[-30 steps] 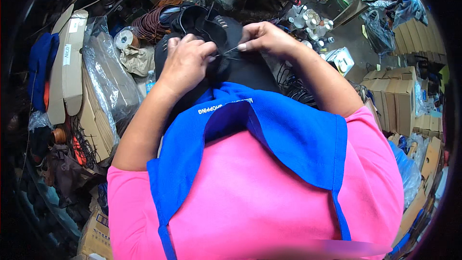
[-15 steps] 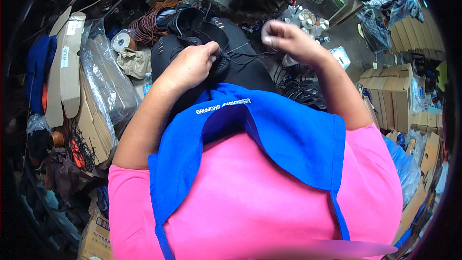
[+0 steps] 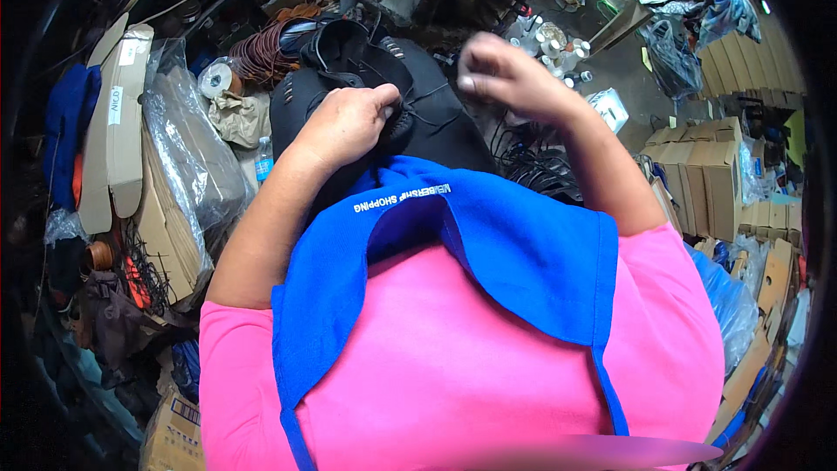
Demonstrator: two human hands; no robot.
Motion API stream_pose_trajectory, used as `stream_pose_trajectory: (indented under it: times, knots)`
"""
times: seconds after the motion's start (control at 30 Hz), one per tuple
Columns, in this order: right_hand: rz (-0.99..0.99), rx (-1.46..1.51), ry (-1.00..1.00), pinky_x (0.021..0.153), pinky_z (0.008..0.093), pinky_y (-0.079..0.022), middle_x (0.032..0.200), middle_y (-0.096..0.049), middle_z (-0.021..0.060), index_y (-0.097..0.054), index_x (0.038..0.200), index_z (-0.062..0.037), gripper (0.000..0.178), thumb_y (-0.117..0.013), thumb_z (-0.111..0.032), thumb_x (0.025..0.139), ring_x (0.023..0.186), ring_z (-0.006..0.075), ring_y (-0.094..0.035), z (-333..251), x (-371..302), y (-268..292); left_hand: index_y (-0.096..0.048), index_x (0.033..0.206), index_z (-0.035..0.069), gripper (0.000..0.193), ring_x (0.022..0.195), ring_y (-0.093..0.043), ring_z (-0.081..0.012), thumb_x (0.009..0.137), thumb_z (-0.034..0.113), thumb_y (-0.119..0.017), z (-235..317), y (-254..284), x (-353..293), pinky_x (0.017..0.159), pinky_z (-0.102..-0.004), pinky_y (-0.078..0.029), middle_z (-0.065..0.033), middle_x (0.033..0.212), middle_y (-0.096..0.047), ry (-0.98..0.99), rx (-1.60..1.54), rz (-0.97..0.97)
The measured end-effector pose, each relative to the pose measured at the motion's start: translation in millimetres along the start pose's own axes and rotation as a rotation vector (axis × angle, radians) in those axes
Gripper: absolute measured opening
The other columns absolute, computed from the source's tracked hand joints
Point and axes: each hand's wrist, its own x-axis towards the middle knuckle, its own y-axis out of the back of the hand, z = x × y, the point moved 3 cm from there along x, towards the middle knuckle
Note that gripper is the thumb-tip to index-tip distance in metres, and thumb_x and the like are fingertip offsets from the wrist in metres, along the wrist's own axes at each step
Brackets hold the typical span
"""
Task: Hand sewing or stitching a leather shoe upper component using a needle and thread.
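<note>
On my lap, over dark trousers, lies a black shoe (image 3: 336, 51) with its dark opening facing up and loose black cord about it. My left hand (image 3: 353, 118) is closed on the shoe's near side, thumb and forefinger pressed together. Thin black cord (image 3: 427, 113) trails from there to the right across my thigh. To the right, raised and apart from the shoe, is my right hand (image 3: 506, 74). Its fingers are curled in and blurred by motion; what they hold cannot be made out. A blue apron (image 3: 523, 244) covers my chest.
At left stand cardboard pieces (image 3: 118, 139), a clear plastic bag (image 3: 196, 166), a tape roll (image 3: 218, 78) and a coil of brown cord (image 3: 261, 52). Small white bottles (image 3: 549, 39) cluster ahead right. Stacked cardboard (image 3: 706, 174) and black cables (image 3: 545, 174) lie at right.
My right hand has moved slightly left and up, and its blur has grown. The cord that stretched toward it now hangs slacker near the shoe. My left hand keeps its grip.
</note>
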Motion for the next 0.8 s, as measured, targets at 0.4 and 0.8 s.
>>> stream_pose_trajectory:
  times: [0.4, 0.8]
  knots:
    - [-0.189, -0.831, 0.257, 0.080, 0.0376, -0.038, 0.079, -0.059, 0.0036, -0.057, 0.084, -0.0129, 0.011, -0.060, -0.021, 0.077, 0.088, 0.0231, -0.058, -26.9, 29.3, -33.7, -0.055, 0.094, 0.005, 0.012, 0.078, -0.059, -0.0390, 0.083, 0.010, -0.052, -0.6, -0.9, -2.7, 0.068, -0.0475, -0.046, -0.0208, 0.079, -0.060, -0.100, 0.026, 0.090]
    - [-0.115, -0.398, -0.357, 0.067, 0.0323, -0.046, 0.080, -0.065, 0.0067, -0.064, 0.091, -0.0103, 0.017, -0.062, -0.007, 0.075, 0.070, 0.0237, -0.060, 74.1, -32.2, 18.9, -0.059, 0.091, 0.000, 0.018, 0.078, -0.061, -0.0279, 0.076, -0.005, -0.051, -92.6, 38.7, -112.2, 0.070, -0.0343, -0.048, -0.0139, 0.082, -0.063, 0.155, 0.075, 0.389]
